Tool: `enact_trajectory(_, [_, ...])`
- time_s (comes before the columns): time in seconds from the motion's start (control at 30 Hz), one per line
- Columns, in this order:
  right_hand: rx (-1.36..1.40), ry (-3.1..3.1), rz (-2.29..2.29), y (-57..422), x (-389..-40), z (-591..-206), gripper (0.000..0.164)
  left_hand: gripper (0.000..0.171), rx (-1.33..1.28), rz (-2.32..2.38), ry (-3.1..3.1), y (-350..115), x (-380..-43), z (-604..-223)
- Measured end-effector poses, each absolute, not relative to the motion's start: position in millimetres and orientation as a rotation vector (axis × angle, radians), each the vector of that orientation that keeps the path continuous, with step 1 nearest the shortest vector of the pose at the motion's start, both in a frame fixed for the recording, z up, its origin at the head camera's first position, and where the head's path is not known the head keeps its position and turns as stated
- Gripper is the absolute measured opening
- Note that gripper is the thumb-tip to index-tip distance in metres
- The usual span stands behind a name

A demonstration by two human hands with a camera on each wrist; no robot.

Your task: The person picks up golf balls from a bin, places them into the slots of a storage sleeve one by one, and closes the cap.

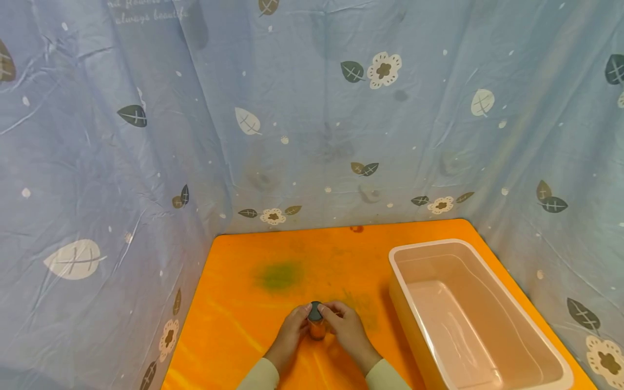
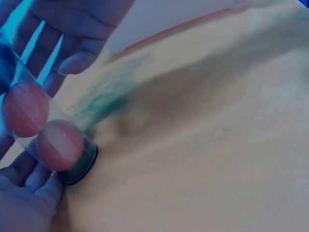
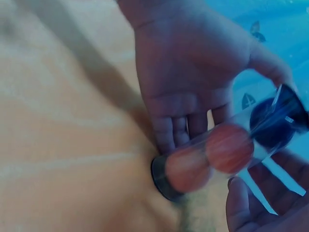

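A clear tube (image 1: 317, 327) with a dark cap at each end is held between both hands, low over the orange tabletop. Inside it, two reddish-orange balls (image 3: 230, 149) sit beneath a dark blue ball (image 3: 272, 123). My left hand (image 1: 289, 329) holds the tube from the left, its thumb at the top cap (image 1: 315, 311). On the opposite side, my right hand (image 1: 348, 331) grips it with the thumb also at that cap. The right hand's fingers (image 2: 79, 62) spread behind the tube in the left wrist view. The lower cap (image 2: 79, 164) appears below the balls.
A pale pink, deep plastic bin (image 1: 397, 265) stands on the table to the right of the hands. A green stain (image 1: 279, 275) marks the orange tabletop (image 1: 234, 319). Patterned blue curtains (image 1: 312, 135) enclose the back and both sides.
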State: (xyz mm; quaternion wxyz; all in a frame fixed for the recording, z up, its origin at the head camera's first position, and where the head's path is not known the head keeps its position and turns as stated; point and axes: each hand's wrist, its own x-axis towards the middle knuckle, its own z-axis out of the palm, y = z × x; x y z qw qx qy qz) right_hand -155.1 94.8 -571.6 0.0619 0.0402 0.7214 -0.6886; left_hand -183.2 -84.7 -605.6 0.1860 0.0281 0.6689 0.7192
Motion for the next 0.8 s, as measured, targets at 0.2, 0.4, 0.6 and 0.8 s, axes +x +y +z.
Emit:
enact_trajectory(0.2, [0.178,2.106,-2.113,99.0,-156.1,-575.5,0.039,0.054,0.124,1.994,1.860,-82.7,-185.4,-603.5])
enact_trajectory(0.4, [0.171,2.132,-2.163,101.9,-163.7,-574.4,0.037,0.046,0.157,1.978,1.873,-80.7,-198.7,-598.4])
enact_trajectory(0.6, [0.142,2.154,-2.159,101.9,-165.9,-577.3,0.036,0.045,0.188,1.960,1.919,-82.2,-200.6,-600.7])
enact_trajectory(0.8, [0.161,2.178,-2.144,103.2,-161.5,-581.4,0.037,0.048,0.170,1.957,1.943,-78.4,-195.0,-606.5])
